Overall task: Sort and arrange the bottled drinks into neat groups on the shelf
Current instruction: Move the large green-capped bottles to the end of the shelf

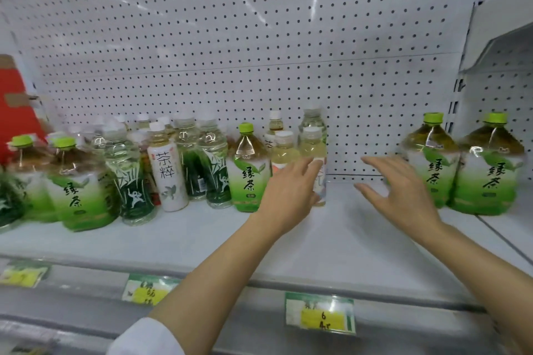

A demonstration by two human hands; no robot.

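Upright tea bottles [173,164] crowded left on white shelf [331,239], two green-capped bottles [461,164] right.

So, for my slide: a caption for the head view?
Left hand touches a small pale bottle; open right hand reaches toward two large green-tea bottles.
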